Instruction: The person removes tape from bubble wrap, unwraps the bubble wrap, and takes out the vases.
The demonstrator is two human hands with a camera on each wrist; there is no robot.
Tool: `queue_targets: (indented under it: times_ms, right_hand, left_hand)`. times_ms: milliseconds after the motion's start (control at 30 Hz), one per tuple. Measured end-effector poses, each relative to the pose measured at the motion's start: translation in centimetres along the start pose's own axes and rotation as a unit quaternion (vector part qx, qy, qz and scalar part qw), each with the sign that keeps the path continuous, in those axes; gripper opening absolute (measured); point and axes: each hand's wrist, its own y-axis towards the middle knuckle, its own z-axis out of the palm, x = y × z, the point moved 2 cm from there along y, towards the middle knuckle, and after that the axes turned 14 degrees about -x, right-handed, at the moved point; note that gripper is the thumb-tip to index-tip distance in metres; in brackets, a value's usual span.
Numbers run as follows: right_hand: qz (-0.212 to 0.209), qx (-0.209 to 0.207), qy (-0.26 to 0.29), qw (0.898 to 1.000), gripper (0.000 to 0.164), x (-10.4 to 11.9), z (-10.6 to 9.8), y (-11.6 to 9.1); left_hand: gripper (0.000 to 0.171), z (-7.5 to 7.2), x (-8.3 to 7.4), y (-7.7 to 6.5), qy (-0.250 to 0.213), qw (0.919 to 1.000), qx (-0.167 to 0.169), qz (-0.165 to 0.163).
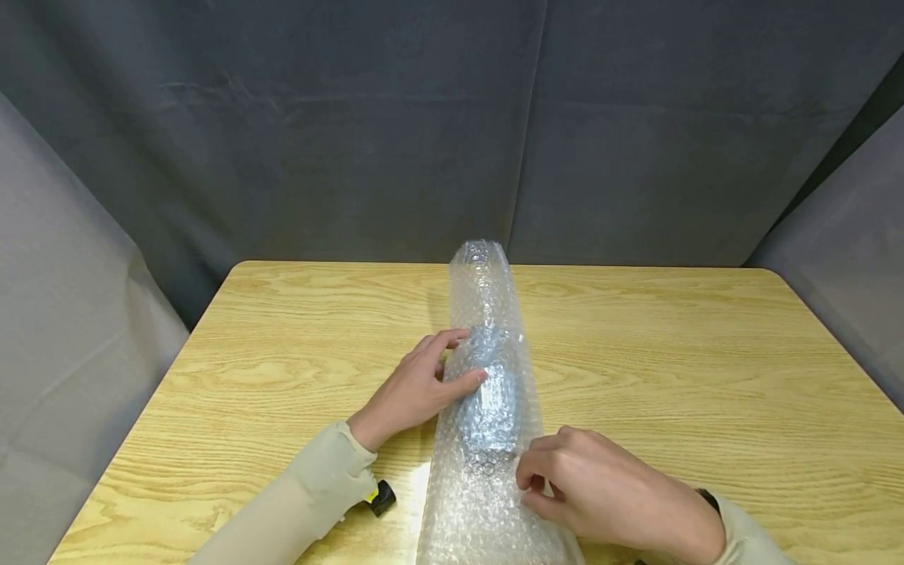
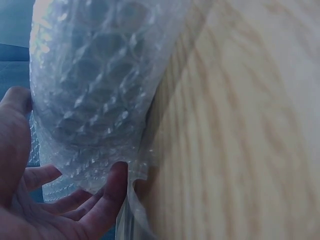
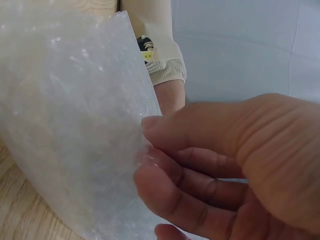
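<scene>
A long strip of clear bubble wrap (image 1: 487,502) lies lengthwise on the table, folded round a pale bluish object (image 1: 494,404) whose kind the wrap hides. My left hand (image 1: 424,380) holds this bundle from its left side, thumb on top and fingers along the far part. In the left wrist view, the fingertips (image 2: 117,175) touch the wrap (image 2: 95,85) beside its edge. At the bundle's lower right is my right hand (image 1: 593,482), its fingers curled. The right wrist view shows its thumb and fingers pinching a thin, clear bit at the edge of the wrap (image 3: 85,125).
The wood-grain table (image 1: 706,377) extends on both sides of the wrap. A dark curtain (image 1: 395,141) hangs behind its far edge, with grey cloth (image 1: 63,337) at the left. A black wrist device (image 1: 382,498) shows beneath the left sleeve (image 1: 311,486).
</scene>
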Motion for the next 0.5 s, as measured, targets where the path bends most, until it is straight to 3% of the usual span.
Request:
queue_targets:
  times_ms: [500]
  right_hand:
    - [0.009,0.002,0.015,1.0,0.023,0.01,0.33,-0.02]
  left_hand:
    - [0.067,0.04,-0.08,-0.06,0.004,0.9999,-0.003,0.009]
